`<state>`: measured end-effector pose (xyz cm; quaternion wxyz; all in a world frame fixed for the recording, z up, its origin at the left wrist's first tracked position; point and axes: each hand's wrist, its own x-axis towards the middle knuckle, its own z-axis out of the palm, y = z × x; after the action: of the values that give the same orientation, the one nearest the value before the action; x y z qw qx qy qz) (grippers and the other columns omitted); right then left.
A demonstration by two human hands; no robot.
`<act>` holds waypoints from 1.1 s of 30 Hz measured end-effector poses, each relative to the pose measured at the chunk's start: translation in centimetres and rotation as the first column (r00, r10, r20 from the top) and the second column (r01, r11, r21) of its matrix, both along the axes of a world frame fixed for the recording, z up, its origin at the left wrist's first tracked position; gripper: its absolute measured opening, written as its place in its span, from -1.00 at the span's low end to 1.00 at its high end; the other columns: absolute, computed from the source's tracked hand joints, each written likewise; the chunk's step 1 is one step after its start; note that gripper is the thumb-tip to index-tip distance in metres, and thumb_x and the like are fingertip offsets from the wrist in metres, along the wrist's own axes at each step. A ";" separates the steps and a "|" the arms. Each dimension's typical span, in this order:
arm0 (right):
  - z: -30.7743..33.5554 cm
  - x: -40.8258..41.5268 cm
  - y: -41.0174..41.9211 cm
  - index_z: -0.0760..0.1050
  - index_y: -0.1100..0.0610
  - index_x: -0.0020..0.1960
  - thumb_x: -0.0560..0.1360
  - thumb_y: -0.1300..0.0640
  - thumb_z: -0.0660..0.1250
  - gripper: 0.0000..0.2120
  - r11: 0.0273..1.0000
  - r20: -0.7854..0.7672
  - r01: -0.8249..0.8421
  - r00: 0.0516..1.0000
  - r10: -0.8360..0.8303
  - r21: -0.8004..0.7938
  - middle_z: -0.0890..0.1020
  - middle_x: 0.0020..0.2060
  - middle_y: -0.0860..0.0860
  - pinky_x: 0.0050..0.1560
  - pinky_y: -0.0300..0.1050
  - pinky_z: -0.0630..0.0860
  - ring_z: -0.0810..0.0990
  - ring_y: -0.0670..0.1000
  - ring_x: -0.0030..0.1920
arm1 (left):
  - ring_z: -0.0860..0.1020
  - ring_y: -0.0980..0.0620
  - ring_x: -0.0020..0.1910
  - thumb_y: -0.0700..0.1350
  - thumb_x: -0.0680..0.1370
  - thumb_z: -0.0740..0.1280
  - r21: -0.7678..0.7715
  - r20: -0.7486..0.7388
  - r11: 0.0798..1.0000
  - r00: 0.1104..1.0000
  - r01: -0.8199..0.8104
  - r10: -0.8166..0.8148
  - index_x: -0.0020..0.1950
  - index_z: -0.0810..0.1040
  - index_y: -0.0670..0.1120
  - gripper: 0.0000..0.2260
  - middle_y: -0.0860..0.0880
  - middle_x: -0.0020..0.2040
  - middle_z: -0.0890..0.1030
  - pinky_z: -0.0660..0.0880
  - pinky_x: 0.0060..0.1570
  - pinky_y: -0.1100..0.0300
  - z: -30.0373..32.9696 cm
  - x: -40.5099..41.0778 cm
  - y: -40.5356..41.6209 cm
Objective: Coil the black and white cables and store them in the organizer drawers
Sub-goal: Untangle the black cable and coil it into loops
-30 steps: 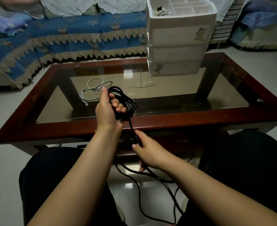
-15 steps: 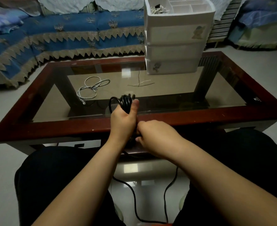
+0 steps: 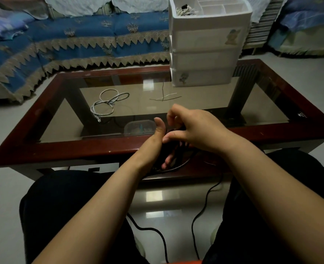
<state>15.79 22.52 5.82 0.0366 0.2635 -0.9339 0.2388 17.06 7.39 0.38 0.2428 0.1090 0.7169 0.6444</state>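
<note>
My left hand [image 3: 153, 143] grips a bundle of coiled black cable [image 3: 178, 165] at the near edge of the table, thumb pointing up. My right hand [image 3: 191, 128] arches over the top of that bundle, pinching a strand of the same cable between thumb and fingers. The cable's loose end hangs down to the floor between my knees. A white cable [image 3: 106, 103] lies in loose loops on the glass at the left. The white organizer [image 3: 207, 60], three drawers tall, stands at the back of the table, all drawers shut.
The glass-topped table has a dark red wooden frame [image 3: 77, 149]. Thin wire ties [image 3: 165, 98] lie on the glass mid-table. The organizer's top tray holds a small bundled cable [image 3: 185, 10]. A blue-covered sofa [image 3: 77, 40] runs behind the table.
My left hand has lowered the black coil toward the table's near edge. My right hand rose from the hanging strand below and now reaches over the coil.
</note>
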 end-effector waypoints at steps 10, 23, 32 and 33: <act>-1.2 -1.5 0.9 0.45 -0.02 -0.10 0.37 -0.15 0.42 -0.74 0.976 0.277 0.047 0.961 0.014 -0.213 0.59 -0.23 -0.05 -0.29 -0.14 0.54 0.56 -0.09 -0.27 | 0.35 0.18 -0.60 -0.14 0.50 0.37 0.022 -0.049 0.985 0.984 0.173 -0.172 -0.10 0.55 -0.07 -0.98 0.04 -0.55 0.46 0.24 -0.58 0.35 0.9 -0.5 -2.0; -8.5 -1.7 2.8 0.19 0.01 0.44 0.50 -0.11 0.32 -0.40 0.794 0.158 0.607 0.788 -0.595 -0.036 0.41 0.32 0.05 0.10 -0.02 0.50 0.49 0.08 0.24 | 0.23 0.17 -0.68 -0.07 0.60 0.20 0.559 0.206 0.712 0.903 -0.425 0.377 -0.38 0.35 -0.06 -0.66 0.08 -0.63 0.27 0.24 -0.60 0.33 1.0 -2.7 -4.2; -8.5 -2.1 5.3 0.55 0.04 -0.03 0.60 -0.02 0.18 -0.79 0.441 0.447 0.661 0.743 -0.498 -0.607 0.52 -0.33 -0.07 -0.24 -0.21 0.42 0.48 -0.09 -0.30 | 0.24 0.17 -0.64 -0.09 0.57 0.25 0.599 0.619 0.139 0.565 -0.789 0.546 -0.41 0.35 -0.04 -0.67 0.09 -0.59 0.28 0.22 -0.57 0.35 0.4 -4.6 -8.0; -8.8 -2.4 5.6 0.54 0.03 -0.01 0.59 -0.04 0.21 -0.81 0.370 0.498 0.703 0.700 -0.512 -0.608 0.56 -0.27 -0.02 -0.18 -0.15 0.47 0.51 -0.04 -0.24 | 0.24 0.17 -0.64 -0.10 0.56 0.26 0.581 0.649 0.110 0.541 -0.807 0.535 -0.43 0.35 -0.04 -0.66 0.09 -0.59 0.29 0.22 -0.57 0.34 0.1 -4.6 -8.2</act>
<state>13.36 28.11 -2.95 0.1240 -0.1723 -0.7668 0.6058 12.46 -0.79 0.49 -0.0701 -0.2214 0.2283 0.9455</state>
